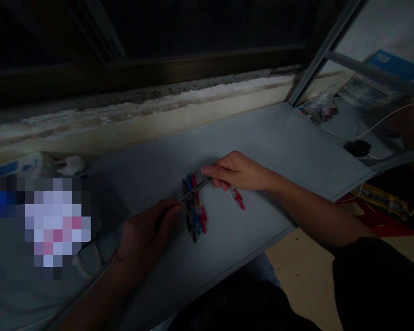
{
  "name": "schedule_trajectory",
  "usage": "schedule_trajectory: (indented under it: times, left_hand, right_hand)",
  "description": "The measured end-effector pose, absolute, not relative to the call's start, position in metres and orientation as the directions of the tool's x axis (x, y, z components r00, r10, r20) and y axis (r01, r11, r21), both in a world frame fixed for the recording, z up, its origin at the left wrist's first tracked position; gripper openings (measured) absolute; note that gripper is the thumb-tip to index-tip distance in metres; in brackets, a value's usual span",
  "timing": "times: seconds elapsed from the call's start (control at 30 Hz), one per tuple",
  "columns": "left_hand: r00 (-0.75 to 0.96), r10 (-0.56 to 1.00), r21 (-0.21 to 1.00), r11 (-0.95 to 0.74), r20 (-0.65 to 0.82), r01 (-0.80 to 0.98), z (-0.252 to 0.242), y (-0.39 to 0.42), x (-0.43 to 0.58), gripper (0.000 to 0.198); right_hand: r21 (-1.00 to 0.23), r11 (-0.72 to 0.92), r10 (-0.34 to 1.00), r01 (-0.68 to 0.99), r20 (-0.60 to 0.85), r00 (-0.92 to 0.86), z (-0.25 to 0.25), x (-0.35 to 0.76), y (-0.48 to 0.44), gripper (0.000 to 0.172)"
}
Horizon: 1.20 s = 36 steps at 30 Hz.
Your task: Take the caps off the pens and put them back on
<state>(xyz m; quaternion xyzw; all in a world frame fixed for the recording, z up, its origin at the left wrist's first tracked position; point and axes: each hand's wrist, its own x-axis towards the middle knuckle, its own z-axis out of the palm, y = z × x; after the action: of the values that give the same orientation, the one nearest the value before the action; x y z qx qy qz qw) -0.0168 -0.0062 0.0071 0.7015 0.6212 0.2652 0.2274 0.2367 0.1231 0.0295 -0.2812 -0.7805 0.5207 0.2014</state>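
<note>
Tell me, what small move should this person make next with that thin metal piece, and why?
Probably lift the thin metal piece slightly, away from the red and blue plastic pieces. The left hand and right hand both pinch it directly above that cluster, so a small rise seems likely to avoid disturbing them. The separate red plastic piece lies just beyond the right hand.

A slim metal rod (195, 191) is held at its ends by the left hand (148, 230) and the right hand (236, 172), above a cluster of red and blue plastic parts (195, 207) lying on the grey bench (279, 138). A red-tipped piece (236, 198) is positioned just beside the right hand.
</note>
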Motion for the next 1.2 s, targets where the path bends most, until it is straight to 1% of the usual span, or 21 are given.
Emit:
schedule_trajectory:
  times: [0.07, 0.17, 0.23, 0.3, 0.37, 0.47, 0.53, 0.57, 0.63, 0.73, 0.83, 1.0, 1.1, 1.2]
  left_hand:
    - [0.074, 0.993, 0.647, -0.115, 0.089, 0.754, 0.009, -0.006, -0.015, 0.044]
    - [0.077, 0.995, 0.634, -0.096, 0.058, 0.767, 0.009, -0.005, -0.014, 0.047]
    - [0.092, 0.994, 0.611, -0.113, 0.065, 0.784, 0.008, -0.005, -0.015, 0.047]
    - [0.139, 0.981, 0.557, -0.192, 0.137, 0.808, 0.004, -0.006, -0.018, 0.046]
    - [0.237, 0.939, 0.461, -0.330, 0.250, 0.824, 0.001, -0.008, -0.020, 0.042]
    - [0.373, 0.836, 0.289, -0.502, 0.403, 0.815, 0.002, -0.013, -0.021, 0.029]
    - [0.398, 0.790, 0.231, -0.543, 0.466, 0.808, 0.006, -0.017, -0.017, 0.022]
    - [0.410, 0.776, 0.231, -0.562, 0.480, 0.794, 0.009, -0.019, -0.015, 0.025]
    - [0.486, 0.743, 0.287, -0.642, 0.460, 0.711, 0.013, -0.022, -0.008, 0.030]
    - [0.613, 0.681, 0.404, -0.732, 0.401, 0.549, 0.015, -0.025, 0.000, 0.023]
    - [0.635, 0.686, 0.492, -0.714, 0.354, 0.498, 0.013, -0.026, 0.005, 0.016]
    - [0.644, 0.685, 0.516, -0.709, 0.340, 0.481, 0.013, -0.029, 0.005, 0.014]
    - [0.649, 0.686, 0.530, -0.703, 0.329, 0.474, 0.013, -0.030, 0.006, 0.013]
    - [0.634, 0.687, 0.534, -0.705, 0.354, 0.466, 0.011, -0.030, 0.007, 0.014]
  right_hand:
    - [-0.926, 0.328, 0.645, 0.186, 0.076, -0.760, 0.029, 0.237, 0.124, 0.036]
    - [-0.922, 0.364, 0.580, 0.129, 0.116, -0.807, 0.030, 0.235, 0.122, 0.034]
    - [-0.907, 0.385, 0.571, 0.174, 0.086, -0.817, 0.030, 0.234, 0.120, 0.042]
    - [-0.892, 0.383, 0.595, 0.241, 0.038, -0.803, 0.028, 0.232, 0.119, 0.050]
    - [-0.895, 0.339, 0.607, 0.290, -0.027, -0.795, 0.026, 0.231, 0.118, 0.055]
    - [-0.928, 0.218, 0.606, 0.302, -0.114, -0.787, 0.026, 0.232, 0.117, 0.057]
    - [-0.948, 0.133, 0.633, 0.289, -0.143, -0.761, 0.029, 0.233, 0.116, 0.056]
    - [-0.956, 0.100, 0.655, 0.277, -0.146, -0.741, 0.031, 0.233, 0.116, 0.054]
    - [-0.968, 0.060, 0.706, 0.243, -0.132, -0.696, 0.035, 0.233, 0.115, 0.051]
    - [-0.976, 0.030, 0.726, 0.214, -0.126, -0.676, 0.037, 0.230, 0.114, 0.049]
    - [-0.981, 0.021, 0.696, 0.191, -0.123, -0.707, 0.034, 0.227, 0.111, 0.051]
    - [-0.986, 0.020, 0.651, 0.164, -0.111, -0.751, 0.029, 0.222, 0.107, 0.048]
    - [-0.987, 0.017, 0.656, 0.158, -0.108, -0.747, 0.029, 0.222, 0.106, 0.048]
    - [-0.988, 0.003, 0.659, 0.153, -0.113, -0.743, 0.029, 0.222, 0.106, 0.046]
